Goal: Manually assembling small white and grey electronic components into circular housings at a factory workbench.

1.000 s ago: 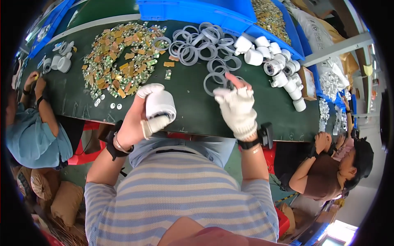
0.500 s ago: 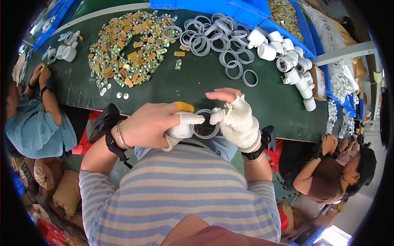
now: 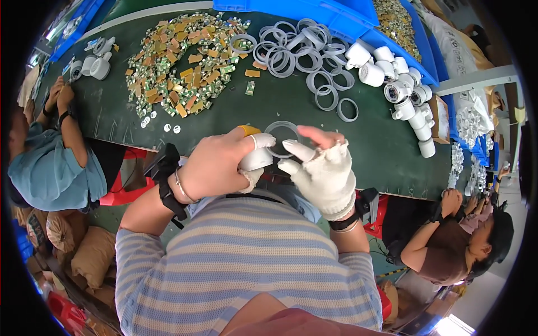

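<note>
My left hand [image 3: 216, 162] is closed around a white cylindrical plastic housing [image 3: 256, 160], its gloved fingertips at the left rim of a translucent plastic ring [image 3: 282, 122]. That ring stands just above and to the right of the housing, apart from the loose rings. A finger of my right hand [image 3: 322, 173], in a white knit glove with bare tips, crosses the ring's right rim; the lower gloved digit stays off it. How the ring is pinched behind is partly hidden. Both hands are over the table's near edge.
On the dark green table [image 3: 246, 109] lie a heap of small circuit boards [image 3: 185, 67], several loose translucent rings [image 3: 308, 59] and white housings [image 3: 417, 115]. Blue bins [image 3: 302, 11] line the back. Co-workers sit left [image 3: 50, 157] and right [image 3: 448, 241].
The ring has moved up and away from me, relative to the housing. My right hand has shifted lower on it, its fingers more spread. The left hand keeps hold of the housing.
</note>
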Tool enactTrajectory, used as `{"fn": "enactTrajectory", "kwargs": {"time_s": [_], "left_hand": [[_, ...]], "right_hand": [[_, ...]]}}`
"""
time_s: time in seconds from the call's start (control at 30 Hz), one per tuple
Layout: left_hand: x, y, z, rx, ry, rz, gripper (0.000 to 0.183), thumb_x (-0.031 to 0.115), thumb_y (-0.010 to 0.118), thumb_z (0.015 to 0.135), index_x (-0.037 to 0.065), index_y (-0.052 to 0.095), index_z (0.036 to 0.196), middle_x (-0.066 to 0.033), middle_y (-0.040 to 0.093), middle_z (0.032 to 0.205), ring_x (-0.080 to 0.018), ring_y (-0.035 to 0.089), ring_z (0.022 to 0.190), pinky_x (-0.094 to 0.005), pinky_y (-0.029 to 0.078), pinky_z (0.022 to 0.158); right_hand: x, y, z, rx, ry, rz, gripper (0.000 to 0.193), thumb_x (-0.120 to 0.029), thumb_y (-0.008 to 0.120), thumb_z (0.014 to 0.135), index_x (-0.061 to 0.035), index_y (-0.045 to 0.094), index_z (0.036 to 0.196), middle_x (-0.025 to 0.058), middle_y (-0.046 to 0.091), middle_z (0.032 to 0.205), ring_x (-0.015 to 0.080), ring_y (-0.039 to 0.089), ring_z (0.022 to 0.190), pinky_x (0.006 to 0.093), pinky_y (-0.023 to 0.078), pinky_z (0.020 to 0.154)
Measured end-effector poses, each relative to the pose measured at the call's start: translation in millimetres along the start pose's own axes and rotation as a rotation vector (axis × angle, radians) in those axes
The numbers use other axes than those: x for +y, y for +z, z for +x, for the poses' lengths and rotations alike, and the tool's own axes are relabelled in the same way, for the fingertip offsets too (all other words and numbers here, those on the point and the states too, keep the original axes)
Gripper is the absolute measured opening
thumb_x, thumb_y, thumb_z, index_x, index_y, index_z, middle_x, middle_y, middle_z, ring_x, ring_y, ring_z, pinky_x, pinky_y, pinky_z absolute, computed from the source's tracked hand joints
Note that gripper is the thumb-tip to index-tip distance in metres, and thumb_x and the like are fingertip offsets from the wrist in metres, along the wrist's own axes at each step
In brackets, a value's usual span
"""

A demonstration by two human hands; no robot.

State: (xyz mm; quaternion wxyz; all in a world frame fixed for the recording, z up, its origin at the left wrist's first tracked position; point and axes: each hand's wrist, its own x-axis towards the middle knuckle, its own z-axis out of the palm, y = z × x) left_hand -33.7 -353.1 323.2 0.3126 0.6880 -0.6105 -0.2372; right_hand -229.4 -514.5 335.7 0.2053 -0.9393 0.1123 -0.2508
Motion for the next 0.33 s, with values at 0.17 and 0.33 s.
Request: {"fn": "enactTrajectory", "kwargs": {"time_s": [0.17, 0.33], "left_hand": [[3.4, 10.9, 6.0, 0.202, -0.141, -0.58, 0.064, 0.016, 0.077, 0.091, 0.015, 0.048, 0.148, -0.0065, 0.068, 0.112, -0.0201, 0.072, 0.095, -0.0371, 0.06, 0.074], [-26.0, 17.8, 3.1, 0.008, -0.227, -1.436, 0.102, 0.048, 0.08, 0.089, 0.016, 0.019, 0.165, -0.0051, 0.052, 0.142, -0.019, 0.065, 0.114, -0.0346, 0.059, 0.096]], "right_hand": [[-4.5, 0.8, 2.9, -0.022, 0.1, 0.046, 0.018, -0.017, 0.082, 0.085, -0.0096, 0.076, 0.1, 0.007, 0.071, 0.104, 0.0233, 0.064, 0.09, 0.0383, 0.051, 0.083], [2.5, -10.8, -9.5, -0.218, 0.483, 1.019, 0.037, -0.018, 0.074, 0.096, -0.0101, 0.068, 0.132, 0.0069, 0.076, 0.104, 0.0236, 0.071, 0.086, 0.0375, 0.055, 0.083]]}}
